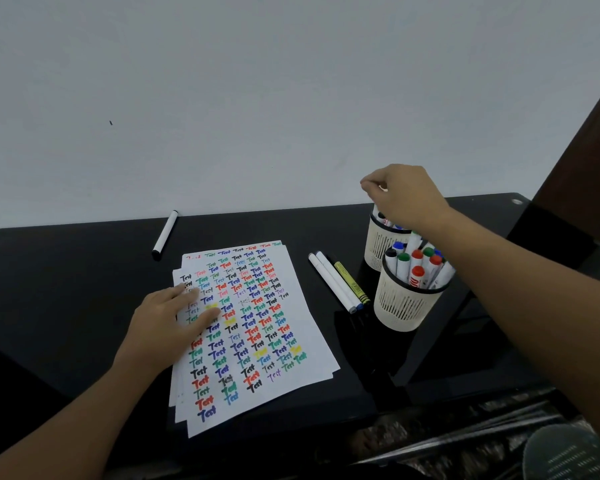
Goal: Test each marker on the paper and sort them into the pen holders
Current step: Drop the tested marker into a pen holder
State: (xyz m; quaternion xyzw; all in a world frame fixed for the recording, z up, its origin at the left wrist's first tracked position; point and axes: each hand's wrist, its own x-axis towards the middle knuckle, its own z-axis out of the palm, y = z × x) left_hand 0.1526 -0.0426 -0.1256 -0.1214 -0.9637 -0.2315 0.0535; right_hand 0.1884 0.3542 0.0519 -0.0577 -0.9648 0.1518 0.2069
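Straight fingers (192, 299) of the left hand (163, 327) press flat on the stacked paper (291, 327), which is covered in coloured "Test" scribbles. Right of the sheets lie two white markers (331, 282) and a yellow highlighter (351, 283), side by side. Beyond them the near pen holder (404, 306) is packed with capped markers. The right hand (404, 195) hovers over the far pen holder (381, 244), fingertips curled together, possibly pinching something; I cannot tell. A lone black-capped marker (165, 234) lies by the wall.

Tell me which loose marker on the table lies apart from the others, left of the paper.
The black-capped white marker near the wall, beyond the paper's far-left corner. The other three loose ones lie together between paper and holders.
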